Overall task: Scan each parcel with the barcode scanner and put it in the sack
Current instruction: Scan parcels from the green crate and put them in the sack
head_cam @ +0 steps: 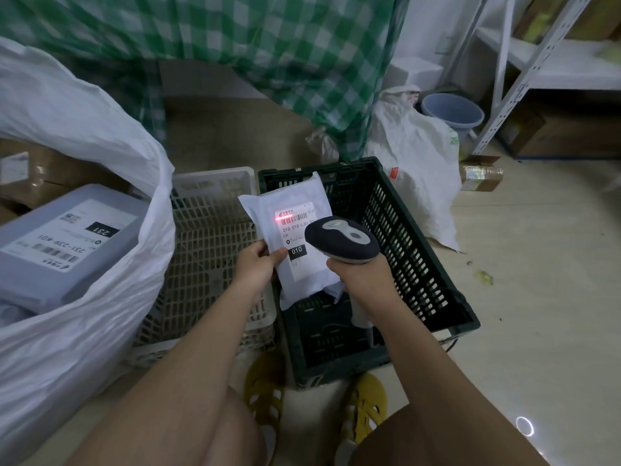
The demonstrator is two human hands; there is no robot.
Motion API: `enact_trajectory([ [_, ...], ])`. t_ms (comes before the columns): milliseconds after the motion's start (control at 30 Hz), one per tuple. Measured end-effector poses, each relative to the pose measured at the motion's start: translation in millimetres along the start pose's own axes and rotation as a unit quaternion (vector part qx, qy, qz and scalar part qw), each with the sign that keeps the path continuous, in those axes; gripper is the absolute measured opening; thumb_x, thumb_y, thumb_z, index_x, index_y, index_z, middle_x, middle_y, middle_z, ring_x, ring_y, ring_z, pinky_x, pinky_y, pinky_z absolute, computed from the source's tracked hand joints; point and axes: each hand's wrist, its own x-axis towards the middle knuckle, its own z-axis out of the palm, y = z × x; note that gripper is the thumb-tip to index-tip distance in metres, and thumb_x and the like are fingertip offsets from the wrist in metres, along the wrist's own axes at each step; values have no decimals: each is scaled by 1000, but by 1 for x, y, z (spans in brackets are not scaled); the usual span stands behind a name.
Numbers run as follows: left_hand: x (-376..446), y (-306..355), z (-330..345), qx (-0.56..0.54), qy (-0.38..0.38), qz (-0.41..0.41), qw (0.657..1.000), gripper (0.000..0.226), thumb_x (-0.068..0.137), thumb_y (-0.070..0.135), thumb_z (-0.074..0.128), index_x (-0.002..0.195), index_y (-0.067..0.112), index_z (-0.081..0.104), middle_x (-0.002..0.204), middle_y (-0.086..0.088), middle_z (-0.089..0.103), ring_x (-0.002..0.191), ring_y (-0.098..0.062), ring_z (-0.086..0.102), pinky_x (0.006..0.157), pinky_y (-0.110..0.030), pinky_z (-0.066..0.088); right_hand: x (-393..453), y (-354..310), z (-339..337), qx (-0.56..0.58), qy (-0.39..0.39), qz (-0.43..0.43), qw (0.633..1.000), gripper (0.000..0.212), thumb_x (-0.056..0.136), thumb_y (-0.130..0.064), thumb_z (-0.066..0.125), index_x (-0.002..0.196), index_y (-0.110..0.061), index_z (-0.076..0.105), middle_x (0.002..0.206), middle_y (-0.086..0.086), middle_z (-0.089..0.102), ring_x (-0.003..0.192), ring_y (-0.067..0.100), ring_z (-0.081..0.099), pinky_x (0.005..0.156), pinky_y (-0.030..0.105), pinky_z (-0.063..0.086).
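Note:
My left hand (257,264) pinches the lower left edge of a white soft parcel (289,210) with a printed label, held up over the dark green crate (420,264). My right hand (364,280) grips the handle of a dark and grey barcode scanner (342,242), its head aimed at the label. A red scan line glows on the left end of the barcode. The big white sack (100,136) stands open at the left, with a grey parcel (64,243) labelled 231 lying inside it.
A cream plastic crate (208,237) sits between the sack and the green crate. Behind hang a green checked cloth (268,45), cardboard and a crumpled white bag (420,163). A blue bucket (452,112), a small taped box (480,173) and metal shelving (537,62) stand at right.

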Motion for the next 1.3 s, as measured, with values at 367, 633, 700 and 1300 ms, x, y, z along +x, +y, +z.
enact_trajectory([
  [367,0,0,-2,6,5,4,1000,25,90,9,65,114,12,65,114,-3,67,103,-24,64,97,-46,50,2,1,3,-20,8,10,1000,22,80,4,64,96,17,57,74,16,55,68,19,44,67,32,39],
  [633,-2,1,-2,10,11,4,1000,26,90,9,64,117,11,64,115,-4,67,103,-24,64,98,-45,49,0,3,2,16,18,8,1000,28,78,4,67,102,15,58,105,33,61,87,39,61,71,37,47],
  [700,-4,2,-2,13,14,9,1000,25,91,9,63,116,11,65,113,-4,68,102,-23,64,97,-44,50,0,4,0,29,20,16,999,24,78,5,68,99,13,60,107,33,60,101,45,57,71,41,53],
  [1300,-96,85,-27,12,87,180,980,20,94,11,58,111,3,63,107,-5,66,88,-17,61,78,-27,47,-50,-69,-7,136,103,-28,985,41,82,-10,74,120,-2,61,113,15,67,100,25,62,83,35,50],
])
